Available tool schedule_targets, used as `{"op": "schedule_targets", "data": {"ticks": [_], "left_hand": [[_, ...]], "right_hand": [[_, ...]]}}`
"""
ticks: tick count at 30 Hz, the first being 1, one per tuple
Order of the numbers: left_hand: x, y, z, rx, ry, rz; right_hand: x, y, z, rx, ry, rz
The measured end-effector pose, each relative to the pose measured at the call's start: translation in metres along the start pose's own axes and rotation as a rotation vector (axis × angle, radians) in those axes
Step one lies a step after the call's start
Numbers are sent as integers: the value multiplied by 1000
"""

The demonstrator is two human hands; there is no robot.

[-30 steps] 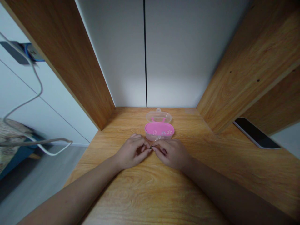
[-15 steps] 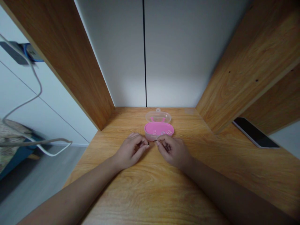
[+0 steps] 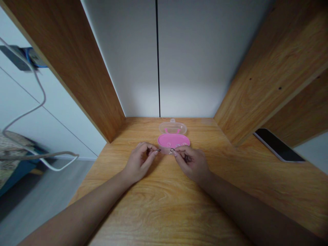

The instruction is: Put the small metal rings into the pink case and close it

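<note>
We're looking down at a wooden worktop (image 3: 166,205) that fills the lower half of the frame, boxed in by wooden side panels (image 3: 77,61) running up left and right and a white back wall (image 3: 200,58) at the top. Over at the left edge a white cable (image 3: 38,102) loops down; at the right, a dark phone (image 3: 279,145) lies flat on the wood. Centre frame, near the back of the worktop, sits a pink case (image 3: 173,140) with its clear lid (image 3: 172,128) flipped open behind it. Just in front of it we have both hands: the left hand (image 3: 139,162) with fingers curled in, thumb and forefinger pinched on a tiny dark ring (image 3: 159,150), and the right hand (image 3: 192,163) pinched the same way on a second small ring (image 3: 171,149). The two rings sit slightly apart, level with each other, right by the near edge of the pink case.
</note>
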State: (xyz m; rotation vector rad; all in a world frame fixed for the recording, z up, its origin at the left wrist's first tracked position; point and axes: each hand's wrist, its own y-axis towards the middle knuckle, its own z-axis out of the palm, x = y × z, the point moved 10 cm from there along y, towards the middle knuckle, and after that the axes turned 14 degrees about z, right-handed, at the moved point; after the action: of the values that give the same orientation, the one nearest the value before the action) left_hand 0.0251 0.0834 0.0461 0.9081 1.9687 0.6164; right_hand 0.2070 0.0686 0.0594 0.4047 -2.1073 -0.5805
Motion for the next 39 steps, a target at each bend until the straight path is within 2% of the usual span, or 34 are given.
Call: {"op": "schedule_targets", "data": {"ticks": [18,26,35,39], "left_hand": [[-10,5,-2,2,18,43],[-12,6,2,53,24,58],[-27,6,12,152,14,205],[-30,5,15,184,12,226]], "right_hand": [[4,1,0,29,-24,-8],[2,-1,9,99,-56,-25],[4,-5,22,198,-139,-94],[9,-7,25,219,-123,-149]]}}
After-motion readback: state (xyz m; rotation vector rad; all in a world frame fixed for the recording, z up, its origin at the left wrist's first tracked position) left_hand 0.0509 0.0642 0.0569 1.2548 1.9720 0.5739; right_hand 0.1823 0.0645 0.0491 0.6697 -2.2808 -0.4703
